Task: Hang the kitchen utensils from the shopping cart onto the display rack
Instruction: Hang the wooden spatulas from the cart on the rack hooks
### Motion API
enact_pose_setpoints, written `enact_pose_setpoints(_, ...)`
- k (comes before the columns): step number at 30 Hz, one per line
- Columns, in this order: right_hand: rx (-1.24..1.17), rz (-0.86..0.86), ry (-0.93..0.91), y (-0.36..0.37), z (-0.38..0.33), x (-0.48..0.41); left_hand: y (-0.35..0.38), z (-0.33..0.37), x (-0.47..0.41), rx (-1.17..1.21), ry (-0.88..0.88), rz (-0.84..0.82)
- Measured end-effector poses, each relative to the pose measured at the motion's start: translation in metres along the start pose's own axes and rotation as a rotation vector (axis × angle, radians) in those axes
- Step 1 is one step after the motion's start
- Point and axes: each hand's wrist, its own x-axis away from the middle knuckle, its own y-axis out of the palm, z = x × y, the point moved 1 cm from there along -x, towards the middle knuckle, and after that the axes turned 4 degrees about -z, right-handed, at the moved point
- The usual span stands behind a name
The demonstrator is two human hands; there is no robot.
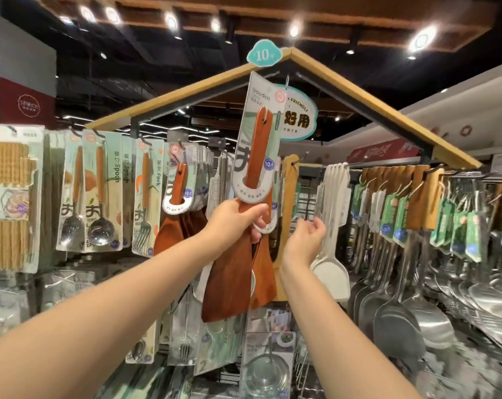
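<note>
My left arm point(100, 312), nearest, ends in my left hand point(238, 223) gripping the wooden spatula point(229, 277) at its neck, centre, before the display rack point(373, 110). My right hand point(304, 243), just right, hangs relaxed, empty. Steady the card point(258, 125) with it; thread its hole squarely onto the rack

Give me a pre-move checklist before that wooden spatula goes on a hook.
1. Grip: left hand curled round the wooden spatula below its card: ok.
2. Spatula upright, card uppermost: ok.
3. Helper: right hand free, fingers relaxed: ok.
4. Card's hanging hole visible: cannot tell.
5. Empty hook in view on the display rack: cannot tell; those seen carry stock.
</note>
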Motion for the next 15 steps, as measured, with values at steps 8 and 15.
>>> enact_pose_setpoints(8, 0.167, -0.631, 0.008, -0.009, -0.049, 0.031, 0.032, 0.016, 0.028, 0.290, 0.014, -0.102)
enact_pose_setpoints(15, 0.221, -0.601, 0.041, -0.023, -0.050, 0.033, 0.036, 0.002, 0.035, 0.266, -0.163, -0.228)
